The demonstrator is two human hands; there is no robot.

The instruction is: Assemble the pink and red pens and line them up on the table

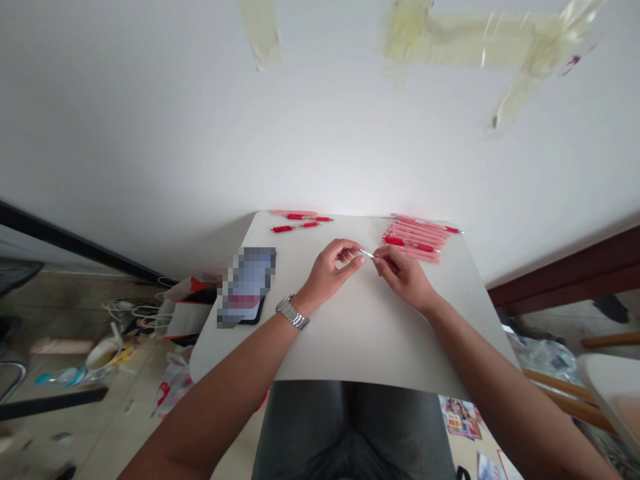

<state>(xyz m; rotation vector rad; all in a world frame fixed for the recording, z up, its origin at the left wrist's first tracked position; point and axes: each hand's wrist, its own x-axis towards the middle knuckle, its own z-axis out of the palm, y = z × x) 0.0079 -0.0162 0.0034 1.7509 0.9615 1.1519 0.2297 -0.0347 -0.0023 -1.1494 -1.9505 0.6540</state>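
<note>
Both hands meet over the middle of a white table (350, 347). Between my fingertips spans a small, thin whitish piece with a dark end (367, 253), perhaps a pen part; its exact kind is too small to tell. The thumb and fingers of my left hand (334, 267) pinch its left end. My right hand (403, 273) pinches the other end, its remaining fingers curled. Just beyond my right hand lies a pile of pink and red pens (417, 237). Farther left, near the wall, are red pens and pen parts (300, 223).
A phone (247, 287) with a blurred screen lies at the table's left side. The white wall (320, 133) rises directly behind the table. On the floor at left are a plastic bottle (67, 377), a cup (104, 352) and bags. A stool (610, 380) stands at right.
</note>
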